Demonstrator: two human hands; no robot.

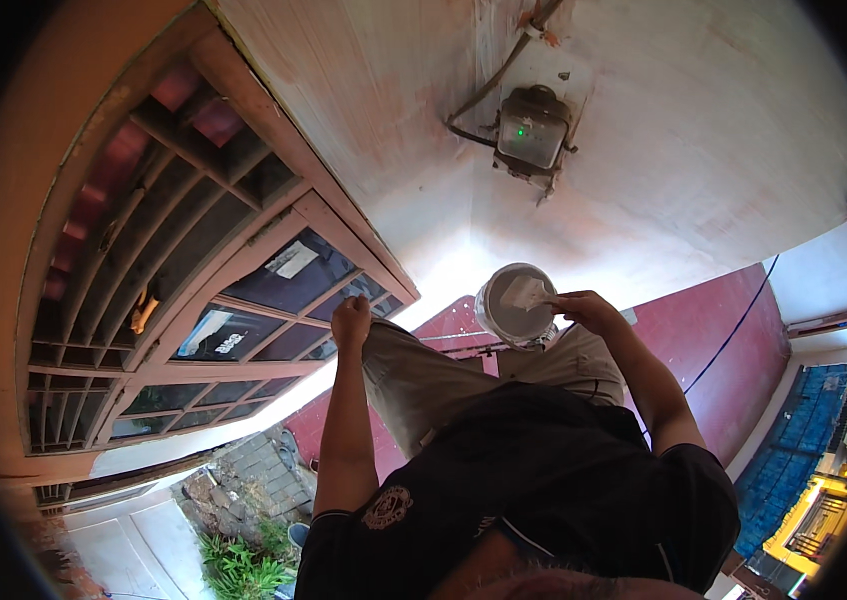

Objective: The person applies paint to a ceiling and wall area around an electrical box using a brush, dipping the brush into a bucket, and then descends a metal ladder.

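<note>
My left hand point(352, 318) is closed beside the paned window point(279, 280); what it grips, if anything, I cannot make out. My right hand point(579, 310) is closed on the handle of a wide paintbrush point(524, 293), whose pale bristles are inside the rim of a white bucket point(492, 300). The bucket holds pale paint and is near my knees, below a pale, streaky wall point(674, 120).
A metal-cased box point(530, 135) with a green light and cables is on the wall. Louvred vents point(144, 230) sit beside the window. Below are a red floor point(714, 340), paving point(259, 470) and plants point(234, 560). A blue sheet point(794, 440) hangs at the right.
</note>
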